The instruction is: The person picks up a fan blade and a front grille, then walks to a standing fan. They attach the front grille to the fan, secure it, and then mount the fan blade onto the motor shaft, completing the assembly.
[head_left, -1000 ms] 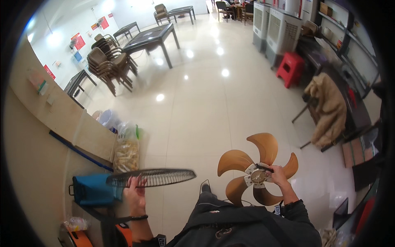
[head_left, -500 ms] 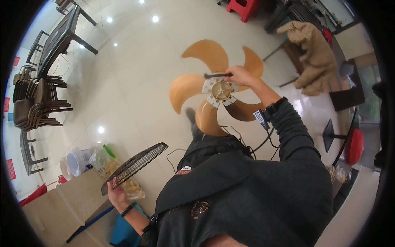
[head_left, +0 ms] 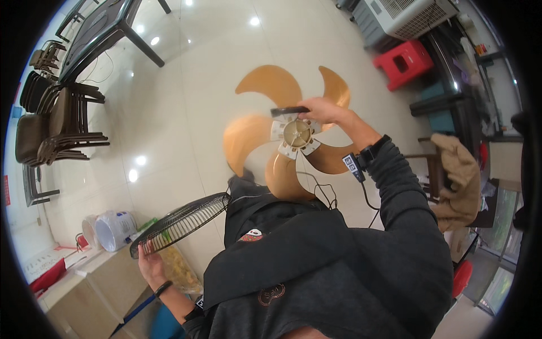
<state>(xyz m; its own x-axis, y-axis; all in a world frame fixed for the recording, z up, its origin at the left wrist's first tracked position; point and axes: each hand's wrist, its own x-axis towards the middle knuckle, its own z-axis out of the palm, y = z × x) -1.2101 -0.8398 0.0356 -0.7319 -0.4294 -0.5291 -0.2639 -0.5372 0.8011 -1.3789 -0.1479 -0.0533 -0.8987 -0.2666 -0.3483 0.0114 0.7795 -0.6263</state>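
Observation:
My right hand (head_left: 320, 110) is closed around the black handle (head_left: 289, 111) at the top of an electric fan. The fan's broad amber blades (head_left: 268, 85) spread around a pale round hub (head_left: 297, 134), with no grille over the side that faces me. To the left, my left hand (head_left: 151, 265) grips the rim of a round black wire fan grille (head_left: 183, 223), which is tilted and held apart from the blades. Fingers curl over the grille's lower left edge. The fan's lower parts are mostly hidden behind the blades and my dark clothing.
Stacked brown chairs (head_left: 68, 121) and a dark-framed table (head_left: 101, 34) stand at left. A white bucket (head_left: 113, 229) and a bag of yellowish items (head_left: 178, 265) sit near the grille. At right are a red stool (head_left: 403, 63), an air cooler (head_left: 415, 17) and a jacket-draped chair (head_left: 457, 181).
The surroundings have shifted in view, with the red stool and draped chair lower and further right. Both hands keep their holds; the fan appears slightly further left, and the grille shows more of its face.

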